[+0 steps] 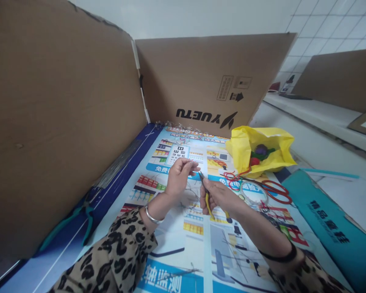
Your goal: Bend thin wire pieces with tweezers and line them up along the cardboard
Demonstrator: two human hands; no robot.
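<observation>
In the head view my right hand grips small pliers with yellow handles, their dark jaws pointing up and left. My left hand is just left of the jaws, thumb and fingers pinched together. Whatever lies in that pinch is too small to make out. Thin wires are scattered on the printed poster below my hands. Right of the pliers are a roll of clear tape, red cord and red-handled scissors.
A yellow bag holding coloured yarn stands at the back right. Cardboard panels wall the left and back. Teal-handled pliers and a bundle of straight wires lie at left. A teal box sits at right.
</observation>
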